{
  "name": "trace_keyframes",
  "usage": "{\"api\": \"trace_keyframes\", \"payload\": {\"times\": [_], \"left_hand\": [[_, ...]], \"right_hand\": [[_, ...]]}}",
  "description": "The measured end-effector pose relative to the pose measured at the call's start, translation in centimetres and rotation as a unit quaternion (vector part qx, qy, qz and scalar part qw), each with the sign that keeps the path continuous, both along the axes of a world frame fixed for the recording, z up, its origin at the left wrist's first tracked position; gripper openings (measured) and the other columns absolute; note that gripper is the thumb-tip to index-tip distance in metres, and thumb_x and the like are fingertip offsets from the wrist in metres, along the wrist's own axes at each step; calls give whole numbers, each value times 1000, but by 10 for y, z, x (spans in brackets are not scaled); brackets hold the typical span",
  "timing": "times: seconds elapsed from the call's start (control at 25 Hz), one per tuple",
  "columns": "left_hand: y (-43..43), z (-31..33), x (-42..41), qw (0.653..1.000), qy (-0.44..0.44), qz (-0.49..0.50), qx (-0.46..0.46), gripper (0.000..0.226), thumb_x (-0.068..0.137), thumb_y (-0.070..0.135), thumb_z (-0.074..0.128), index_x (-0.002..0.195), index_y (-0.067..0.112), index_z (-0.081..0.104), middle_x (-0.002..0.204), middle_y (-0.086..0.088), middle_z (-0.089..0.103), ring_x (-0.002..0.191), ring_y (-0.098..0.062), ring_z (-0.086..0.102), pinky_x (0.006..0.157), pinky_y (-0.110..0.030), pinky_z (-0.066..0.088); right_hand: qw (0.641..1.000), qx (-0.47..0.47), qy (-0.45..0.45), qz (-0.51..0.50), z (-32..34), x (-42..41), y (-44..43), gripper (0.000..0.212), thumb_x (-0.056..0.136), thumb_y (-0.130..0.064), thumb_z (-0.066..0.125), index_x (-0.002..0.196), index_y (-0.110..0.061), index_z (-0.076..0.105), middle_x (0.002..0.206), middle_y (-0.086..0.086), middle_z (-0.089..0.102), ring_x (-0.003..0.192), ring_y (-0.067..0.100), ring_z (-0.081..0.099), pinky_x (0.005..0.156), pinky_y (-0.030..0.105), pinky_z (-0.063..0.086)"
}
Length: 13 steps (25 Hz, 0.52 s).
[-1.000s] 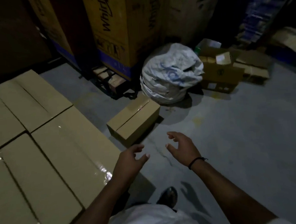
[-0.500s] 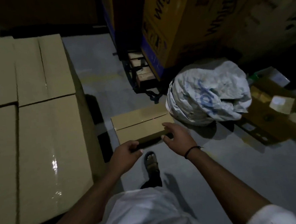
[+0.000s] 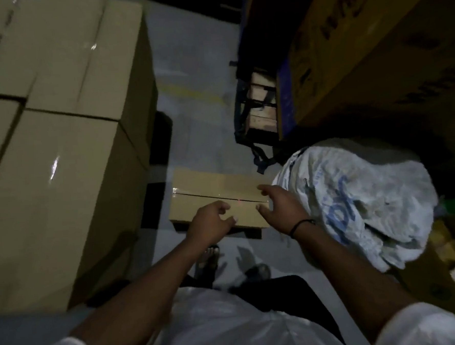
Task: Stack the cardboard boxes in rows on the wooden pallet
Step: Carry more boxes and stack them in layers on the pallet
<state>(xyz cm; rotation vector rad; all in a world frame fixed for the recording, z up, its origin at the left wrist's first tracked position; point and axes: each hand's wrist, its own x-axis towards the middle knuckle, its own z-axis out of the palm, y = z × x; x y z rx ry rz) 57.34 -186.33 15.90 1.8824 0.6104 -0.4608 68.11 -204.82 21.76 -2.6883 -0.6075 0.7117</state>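
A small taped cardboard box [image 3: 208, 186] lies on the grey floor straight ahead of me. Over its near half hovers my left hand [image 3: 210, 221], fingers curled and apart, holding nothing. My right hand [image 3: 281, 206] reaches over the box's right end with spread fingers, a black band on the wrist; whether it touches the box is unclear. To the left stands a stack of large cardboard boxes [image 3: 60, 156], several of them set side by side in rows. The pallet under them is hidden.
A bulging white sack [image 3: 355, 196] sits right of the small box. Tall printed appliance cartons [image 3: 373, 51] stand at the back right on a wooden pallet [image 3: 261, 117]. More cartons lie at the far right edge. My feet are just behind the small box.
I have stepped closer and bent over the small box. Both hands moved forward from its near edge to above its top, fingers still apart.
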Motion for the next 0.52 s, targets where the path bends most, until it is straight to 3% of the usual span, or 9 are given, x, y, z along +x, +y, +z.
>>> {"api": "trace_keyframes", "payload": {"times": [0.2, 0.32, 0.44, 0.52], "left_hand": [[-31, -60, 27, 979, 102, 172, -49, 40, 84, 36, 79, 116, 15, 68, 109, -4, 69, 99, -16, 66, 86, -22, 52], [-61, -100, 44, 951, 158, 265, -24, 29, 88, 28, 75, 108, 8, 71, 105, -9, 70, 93, -18, 65, 76, -19, 48], [-104, -176, 64, 914, 141, 379, 25, 23, 92, 20, 62, 106, 5, 74, 106, -12, 70, 100, -26, 68, 80, -27, 53], [-130, -224, 77, 881, 188, 434, 3, 41, 93, 38, 66, 122, 10, 68, 125, -10, 66, 120, -26, 60, 99, -27, 42]], "right_hand": [[986, -27, 94, 138, -68, 79, 12, 52, 93, -28, 67, 141, -15, 52, 133, 9, 58, 122, 23, 57, 99, 32, 44], [968, -38, 126, 215, -126, 133, 22, 52, 92, -28, 68, 140, -15, 53, 129, 10, 61, 120, 27, 57, 97, 35, 46], [947, -63, 121, 292, -209, 188, 31, 54, 92, -29, 67, 142, -14, 52, 132, 12, 58, 122, 30, 54, 100, 39, 46], [923, -111, 86, 359, -262, 217, 34, 57, 94, -33, 61, 146, -17, 46, 141, 11, 52, 127, 32, 49, 103, 41, 43]]}}
